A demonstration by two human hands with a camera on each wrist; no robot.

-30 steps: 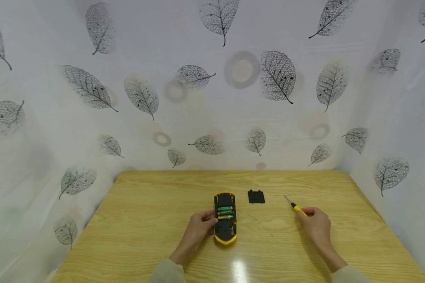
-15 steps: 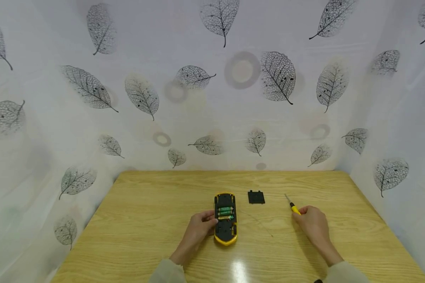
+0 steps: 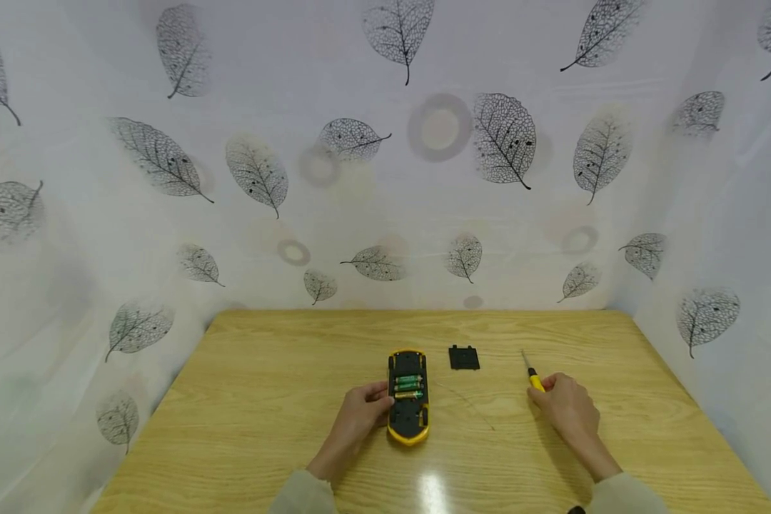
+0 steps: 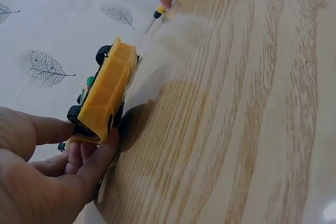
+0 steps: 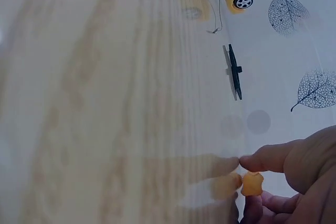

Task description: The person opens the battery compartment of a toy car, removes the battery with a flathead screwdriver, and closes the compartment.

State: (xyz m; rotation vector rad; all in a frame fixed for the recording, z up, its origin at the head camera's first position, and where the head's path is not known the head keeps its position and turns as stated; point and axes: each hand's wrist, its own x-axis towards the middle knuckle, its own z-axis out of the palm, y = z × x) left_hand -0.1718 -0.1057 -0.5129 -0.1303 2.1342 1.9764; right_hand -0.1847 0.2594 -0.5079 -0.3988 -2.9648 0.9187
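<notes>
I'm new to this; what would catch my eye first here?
Probably the upturned yellow toy car low in the head view's middle, its batteries bared, gripped by the left hand. To its right, the right hand pinches a screwdriver. Behind, dark leaves pattern the pale backdrop.

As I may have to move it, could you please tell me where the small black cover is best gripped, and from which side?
Probably by its left and right edges, coming from above on the near side: the black cover is thin and lies on the table, and its two small tabs point away from the person.
</notes>
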